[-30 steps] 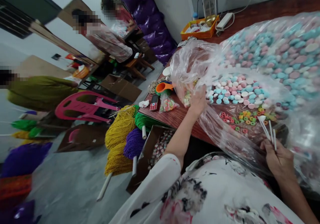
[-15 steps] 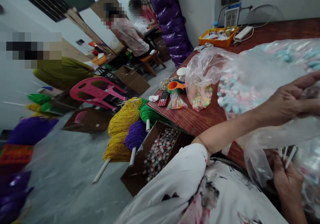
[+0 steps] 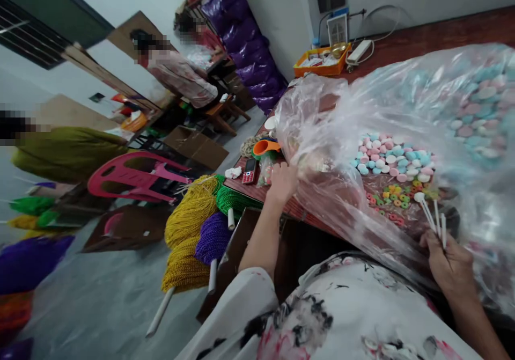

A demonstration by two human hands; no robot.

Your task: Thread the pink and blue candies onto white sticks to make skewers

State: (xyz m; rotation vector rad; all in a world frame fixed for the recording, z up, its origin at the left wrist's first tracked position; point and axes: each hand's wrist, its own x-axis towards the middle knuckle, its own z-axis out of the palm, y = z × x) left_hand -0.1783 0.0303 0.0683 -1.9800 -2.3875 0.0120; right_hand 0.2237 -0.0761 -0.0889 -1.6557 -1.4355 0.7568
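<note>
Head view: the right hand [image 3: 451, 262] grips a small bunch of white sticks [image 3: 437, 218] near their lower ends; their upper parts stand free above the fingers. The long axes of the sticks run upward and away from the body, fanned slightly, the leftmost leaning furthest toward the left hand [image 3: 284, 183] and ending in a pale rounded tip. Just beyond that tip, ahead and to the left of the right hand, lie coloured rings [image 3: 398, 196]; farther out in the same direction is a cluster of pastel discs [image 3: 396, 156]. Both groups are nearer the right hand than the left. The left hand, well apart, has its fingers curled at the left end of the clear bag [image 3: 354, 108], whose film spreads rightward across the worktop [image 3: 406, 32]; whether the fingers pinch the film cannot be told. Beside the left hand, farther left, are a small pouch [image 3: 264, 168] and a phone [image 3: 249, 172], with an orange scoop [image 3: 265, 147] just beyond.
</note>
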